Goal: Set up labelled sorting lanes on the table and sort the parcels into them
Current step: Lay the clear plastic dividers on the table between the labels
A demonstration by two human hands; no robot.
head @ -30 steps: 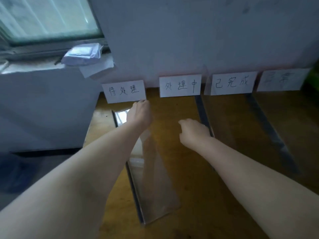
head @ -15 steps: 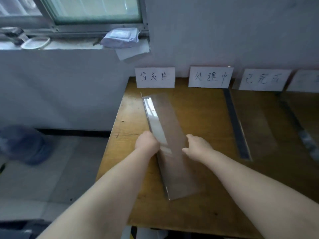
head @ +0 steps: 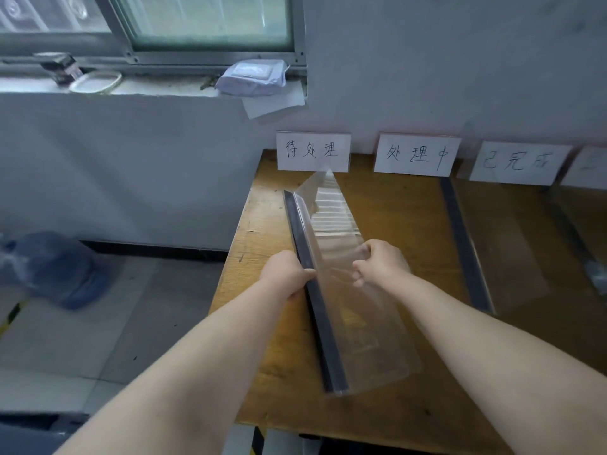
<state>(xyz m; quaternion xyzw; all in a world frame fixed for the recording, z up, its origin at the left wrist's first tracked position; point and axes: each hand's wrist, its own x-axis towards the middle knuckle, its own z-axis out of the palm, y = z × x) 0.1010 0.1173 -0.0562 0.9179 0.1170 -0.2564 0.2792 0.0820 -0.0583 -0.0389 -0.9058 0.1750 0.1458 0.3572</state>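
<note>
The right edge cuts off the fourth label (head: 590, 168), its writing unreadable, and fingers of my left grip (head: 285, 274) hide under the divider (head: 368, 343).

The room is dim and looks a bit gray-blue. Soft daylight comes in through the window (head: 210, 21) at the top left. It makes white stripes of shine on the clear plastic sheet (head: 331, 208) near its far end. The table (head: 410, 218) looks dull yellow, with only faint, soft shadows on it. Straight lines bend near the edges of the view. The paper sign (head: 517, 162) on the right looks smeared, and the blue thing (head: 62, 270) on the floor is fuzzy.
</note>
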